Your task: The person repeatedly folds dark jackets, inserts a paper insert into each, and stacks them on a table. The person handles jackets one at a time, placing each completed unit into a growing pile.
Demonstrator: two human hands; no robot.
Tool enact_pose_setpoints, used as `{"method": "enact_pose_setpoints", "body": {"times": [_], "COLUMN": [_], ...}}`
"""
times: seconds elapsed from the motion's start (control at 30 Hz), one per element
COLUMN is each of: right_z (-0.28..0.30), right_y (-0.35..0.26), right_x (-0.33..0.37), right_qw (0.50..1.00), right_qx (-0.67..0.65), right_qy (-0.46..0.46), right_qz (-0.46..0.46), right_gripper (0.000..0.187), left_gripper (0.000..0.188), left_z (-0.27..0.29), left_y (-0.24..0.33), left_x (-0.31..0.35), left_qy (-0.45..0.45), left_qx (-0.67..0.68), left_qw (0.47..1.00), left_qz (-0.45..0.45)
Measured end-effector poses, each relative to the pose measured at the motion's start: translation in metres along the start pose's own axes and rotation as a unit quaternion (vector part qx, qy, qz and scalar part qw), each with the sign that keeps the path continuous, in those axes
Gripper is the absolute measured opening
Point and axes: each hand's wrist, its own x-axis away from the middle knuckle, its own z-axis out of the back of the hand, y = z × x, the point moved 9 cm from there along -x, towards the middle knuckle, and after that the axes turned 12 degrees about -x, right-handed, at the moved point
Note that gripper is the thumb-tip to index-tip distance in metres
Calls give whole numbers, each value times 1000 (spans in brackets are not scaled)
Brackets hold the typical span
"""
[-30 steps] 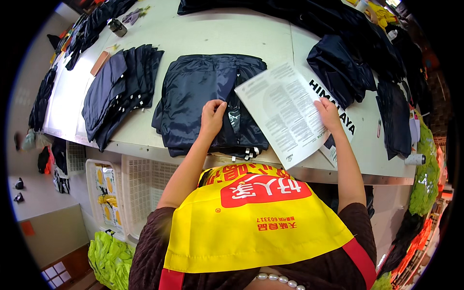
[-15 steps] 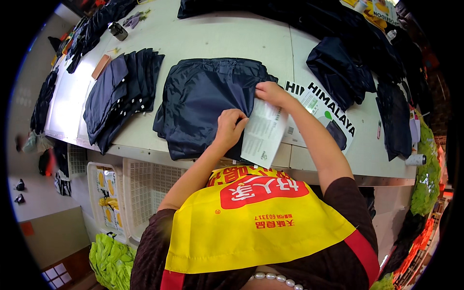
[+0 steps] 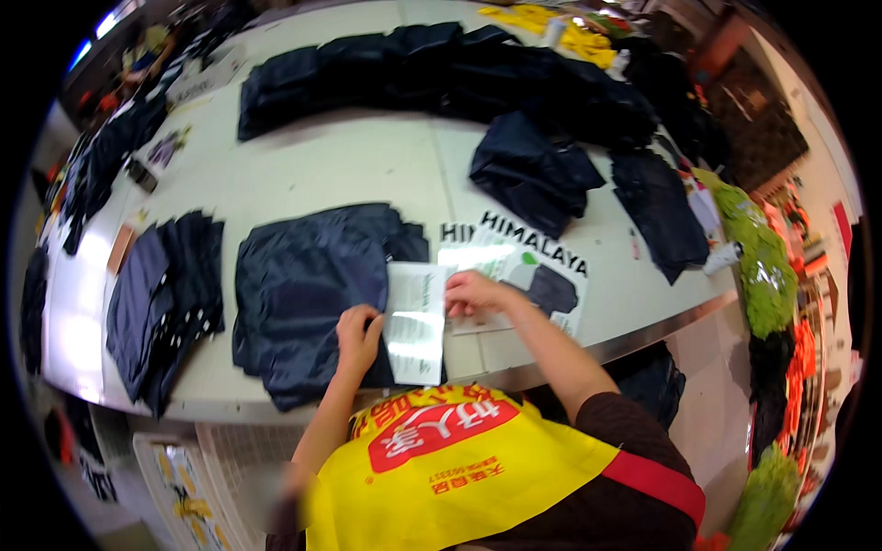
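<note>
A white printed card (image 3: 415, 340) lies upright over the right side of a stack of folded dark navy garments (image 3: 303, 285). My right hand (image 3: 475, 294) pinches the card's right edge, near its upper part, with curled fingers. Above the garments, close against the card's left edge, rests my left hand (image 3: 360, 335). Its fingers are bent together, and what they hold is hidden. Right of the card, larger white printed sheets (image 3: 554, 254) overlap on the table, with a dark garment pictured on them; my right forearm covers part of them.
More dark garments lie in a fanned pile (image 3: 165, 298) at left, a long row (image 3: 367, 83) at the back and a loose heap (image 3: 533, 174) behind the sheets. A thread spool (image 3: 723, 259) sits at the right edge. Below the table stand white crates (image 3: 152, 459).
The view has shifted, showing more of the table's far side. My right hand has moved from the card's top to its right edge. The card stands straighter; my left hand stays beside it.
</note>
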Motion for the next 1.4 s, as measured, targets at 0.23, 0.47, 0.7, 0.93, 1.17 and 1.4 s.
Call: {"method": "enact_pose_setpoints", "body": {"times": [0.23, 0.47, 0.7, 0.93, 1.17, 1.4], "right_z": [-57, -125, -129, -138, -127, -57], "right_y": [-26, -44, -56, -113, -75, -11], "right_x": [-33, -22, 6, 67, 43, 8], "right_qw": [988, 875, 697, 763, 836, 926], "right_qx": [-38, 280, 673, 542, 391, 206], "right_qy": [73, -62, -117, -221, 65, 267], "right_qz": [129, 390, 221, 274, 380, 172], "right_gripper": [16, 23, 32, 31, 69, 66], "left_gripper": [8, 21, 58, 80, 38, 27], "left_z": [1, -7, -17, -29, -23, 34], "left_y": [16, -19, 3, 6, -4, -13], "left_x": [-10, 0, -3, 0, 13, 63], "left_qy": [-41, -18, -111, -152, -144, -162], "left_qx": [26, 35, -83, -282, -154, 117], "left_qw": [999, 997, 990, 947, 976, 961], "left_qz": [2, 65, -6, -17, -46, 191]}}
